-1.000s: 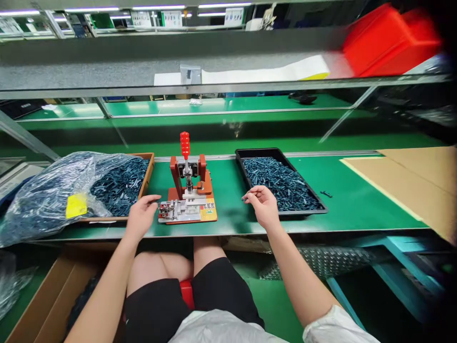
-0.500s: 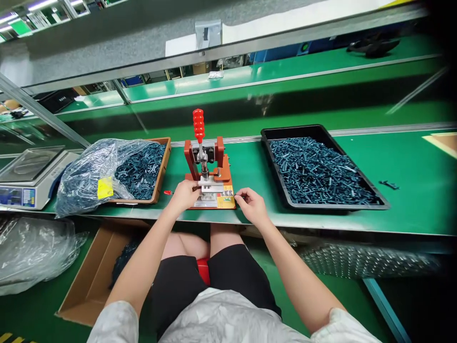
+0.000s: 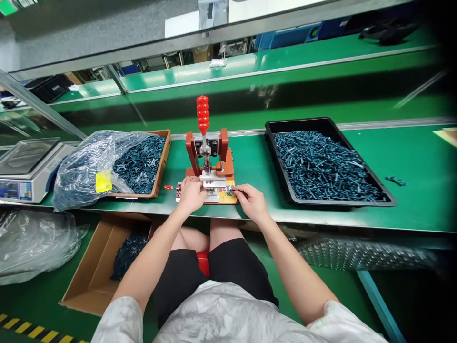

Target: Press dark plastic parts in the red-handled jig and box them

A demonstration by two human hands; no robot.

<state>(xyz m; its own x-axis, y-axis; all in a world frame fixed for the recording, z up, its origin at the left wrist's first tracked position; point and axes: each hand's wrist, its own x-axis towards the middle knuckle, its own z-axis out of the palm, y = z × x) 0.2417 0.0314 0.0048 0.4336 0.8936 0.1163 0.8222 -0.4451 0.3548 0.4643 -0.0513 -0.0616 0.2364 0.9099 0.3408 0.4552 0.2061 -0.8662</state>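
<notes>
From my end of the feed, both hands have closed in on the press (image 3: 209, 152) over the last second. The right hand (image 3: 252, 202) was out to the press's right, by the near corner of the black tray (image 3: 303, 123), with a small dark piece at its fingertips. Now it sits at the press's right front edge, fingers pinched together against the fixture (image 3: 214, 186) beside the yellow label. Whether the piece is in that pinch I cannot tell — it is too small to make out. The left hand (image 3: 191, 193) has come across from the press's left and is curled over the left end of the fixture, gripping it. So the work has moved off the tray and onto the fixture, which lies under and between both hands, touching each. The red handle (image 3: 203, 114) stands upright above them — untouched. The wooden tray (image 3: 162, 159) lies just left of the press.
</notes>
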